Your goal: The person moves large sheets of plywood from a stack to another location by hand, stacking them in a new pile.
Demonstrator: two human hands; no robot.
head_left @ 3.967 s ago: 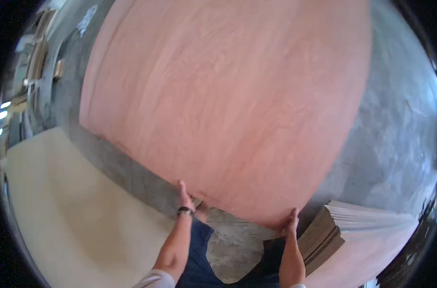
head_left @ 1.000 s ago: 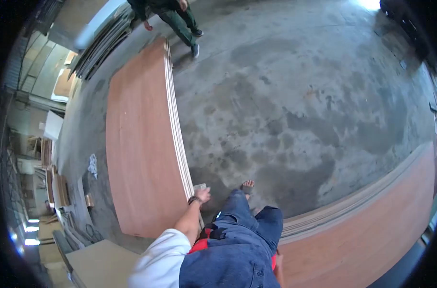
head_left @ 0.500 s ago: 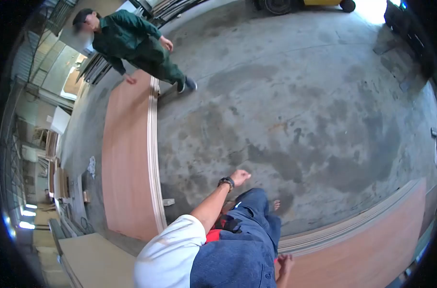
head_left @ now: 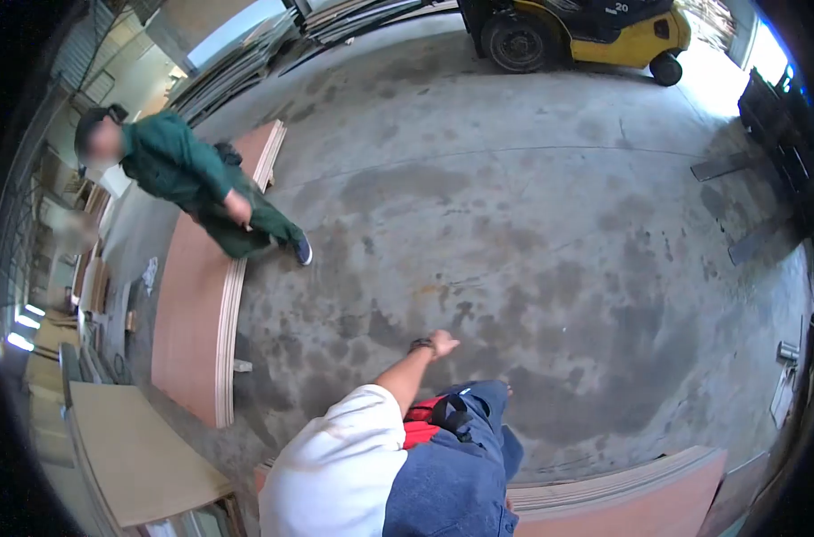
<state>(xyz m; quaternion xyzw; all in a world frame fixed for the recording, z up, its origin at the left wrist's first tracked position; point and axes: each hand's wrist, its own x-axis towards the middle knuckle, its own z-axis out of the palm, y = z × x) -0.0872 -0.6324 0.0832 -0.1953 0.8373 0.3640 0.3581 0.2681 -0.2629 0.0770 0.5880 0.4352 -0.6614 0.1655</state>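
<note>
My left hand (head_left: 443,344) swings in front of my body above the concrete floor, a dark band on its wrist. Its fingers look loosely curled, and nothing shows in them. No object is within its reach. My right hand is out of the frame, hidden past my blue clothing (head_left: 451,483). Closest to that side lies a stack of reddish plywood sheets (head_left: 622,515) at the bottom edge. Another low plywood stack (head_left: 187,331) lies to the left, with a co-worker in green clothing (head_left: 178,166) beside it.
A yellow forklift (head_left: 595,40) stands at the far side. Dark machinery with fork-like prongs (head_left: 724,167) is at the right. A pale board (head_left: 138,447) rests at lower left, and more sheets (head_left: 246,63) are piled at the back. Stained concrete floor (head_left: 532,233) lies between.
My view has shifted, showing more of the forklift. The co-worker has stepped nearer along the left stack. My right hand, earlier by the lower plywood stack, has left the frame.
</note>
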